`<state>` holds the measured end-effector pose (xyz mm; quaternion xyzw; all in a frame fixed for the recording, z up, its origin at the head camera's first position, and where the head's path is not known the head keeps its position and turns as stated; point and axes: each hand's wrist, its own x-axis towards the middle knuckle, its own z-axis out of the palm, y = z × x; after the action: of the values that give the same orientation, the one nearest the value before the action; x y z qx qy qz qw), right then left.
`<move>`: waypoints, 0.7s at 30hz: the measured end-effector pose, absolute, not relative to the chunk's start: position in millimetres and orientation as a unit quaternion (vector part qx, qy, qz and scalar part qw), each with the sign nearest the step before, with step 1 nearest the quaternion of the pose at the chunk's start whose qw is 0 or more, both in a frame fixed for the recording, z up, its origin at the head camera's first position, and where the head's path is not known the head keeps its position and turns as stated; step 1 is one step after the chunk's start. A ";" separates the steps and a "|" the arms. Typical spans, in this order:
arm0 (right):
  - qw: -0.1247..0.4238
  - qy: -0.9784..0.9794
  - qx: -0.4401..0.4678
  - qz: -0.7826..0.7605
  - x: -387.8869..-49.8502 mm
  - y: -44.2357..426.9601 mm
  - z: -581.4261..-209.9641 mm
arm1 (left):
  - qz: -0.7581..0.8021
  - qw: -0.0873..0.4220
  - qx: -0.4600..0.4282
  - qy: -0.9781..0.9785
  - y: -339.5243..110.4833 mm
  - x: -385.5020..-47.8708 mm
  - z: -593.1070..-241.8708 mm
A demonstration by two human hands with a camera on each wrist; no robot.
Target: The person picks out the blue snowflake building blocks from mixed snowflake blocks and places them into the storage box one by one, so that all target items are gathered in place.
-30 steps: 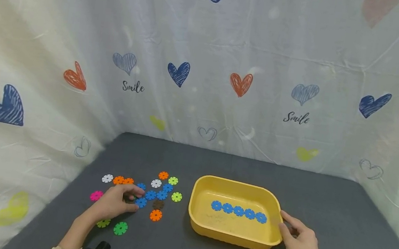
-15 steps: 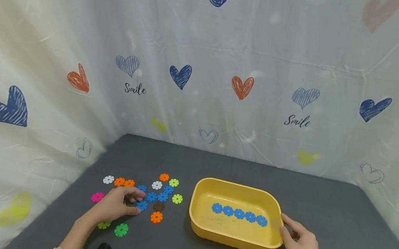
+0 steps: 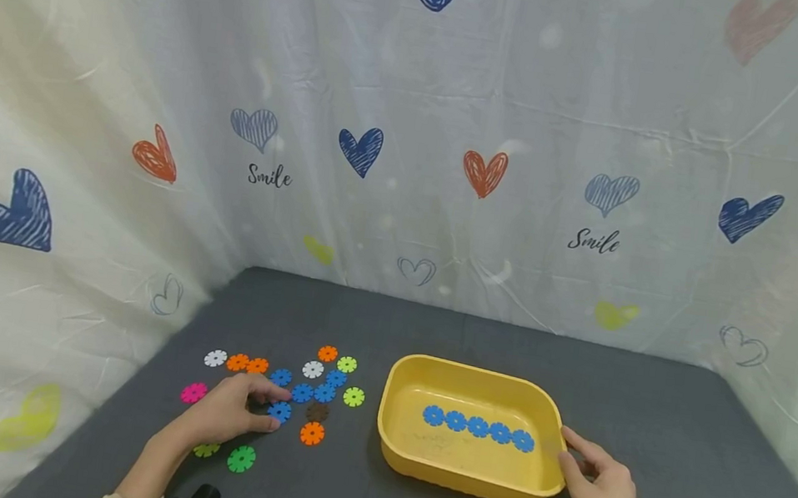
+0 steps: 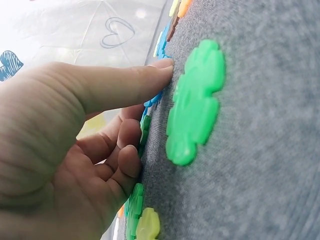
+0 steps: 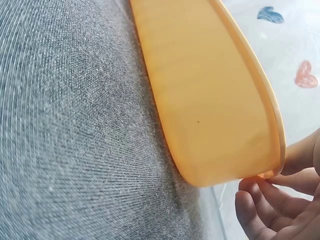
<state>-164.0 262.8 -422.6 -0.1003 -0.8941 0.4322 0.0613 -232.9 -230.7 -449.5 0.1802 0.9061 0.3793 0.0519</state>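
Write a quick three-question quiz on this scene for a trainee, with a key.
1. How many blue, round, notched plastic discs lie inside the yellow rectangular plastic tub?
2. Fill in: in the head view, the disc touching or nearest the thumb tip of the left hand is ____.
3. As the head view shows it, which part of the tub does the right hand touch? A) left end B) right end C) far side

Key: 1. Five, in a row. 2. Blue. 3. B.
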 end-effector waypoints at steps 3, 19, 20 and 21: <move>0.058 -0.894 -0.102 0.433 -163.7 262.9 -423.0 | 0.378 0.052 0.176 0.907 -230.4 -232.0 -448.8; 0.061 -0.896 -0.097 0.428 -163.6 262.7 -422.4 | 0.386 0.045 0.202 0.899 -232.8 -230.7 -446.8; 0.062 -0.896 -0.096 0.429 -163.8 262.7 -422.2 | 0.385 0.044 0.205 0.899 -233.1 -230.9 -447.0; 0.062 -0.896 -0.096 0.429 -164.0 262.5 -422.0 | 0.385 0.043 0.205 0.899 -233.4 -231.2 -447.1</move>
<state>-164.0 262.5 -422.0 -0.0960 -0.8961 0.4288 0.0624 -231.2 -233.4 -447.1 0.2049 0.8990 0.3847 0.0428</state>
